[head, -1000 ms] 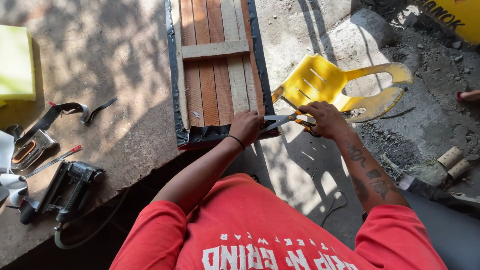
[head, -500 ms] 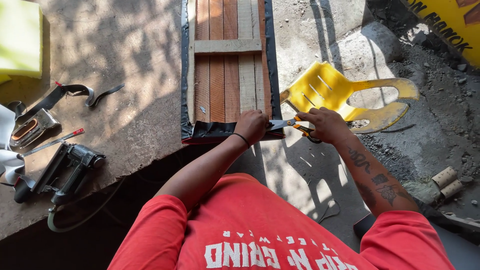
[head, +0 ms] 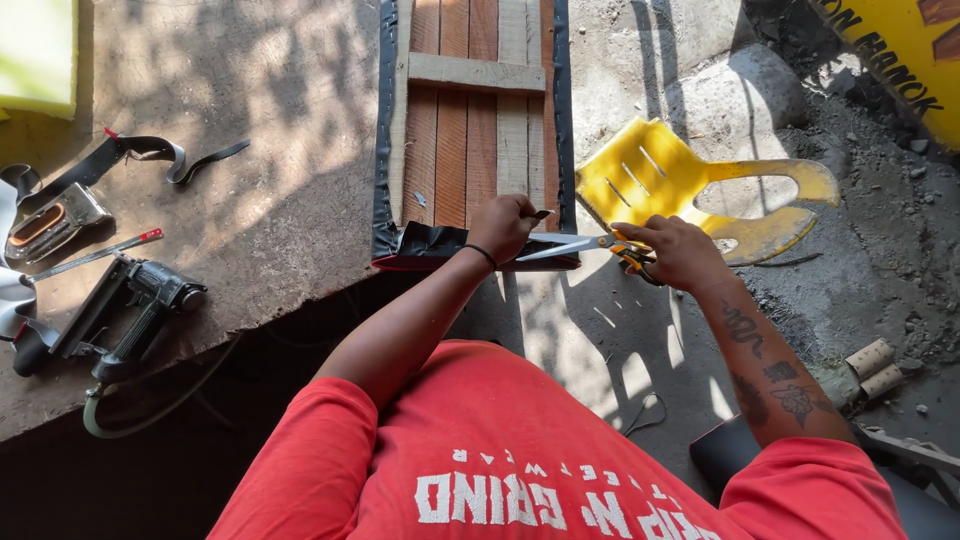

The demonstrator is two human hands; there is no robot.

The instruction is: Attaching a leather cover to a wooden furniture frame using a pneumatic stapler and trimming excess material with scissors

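A slatted wooden panel (head: 470,130) lies on the worktable, with black covering material (head: 425,243) wrapped over its edges. My left hand (head: 503,225) pinches a flap of that black material at the panel's near end. My right hand (head: 672,252) grips orange-handled scissors (head: 580,245), blades open and pointing left at the pinched flap, just past the table's edge.
A black pneumatic stapler with hose (head: 125,315), a red-tipped tool (head: 95,255), black strap offcuts (head: 150,155) and green foam (head: 38,55) lie on the worktable (head: 250,200). A broken yellow plastic chair (head: 690,185) rests on the concrete ground at right. Small rolls (head: 868,368) lie further right.
My view has shifted slightly. My left hand has lifted the black flap higher, and the scissors have stayed at the panel's near right corner with both hands close together.
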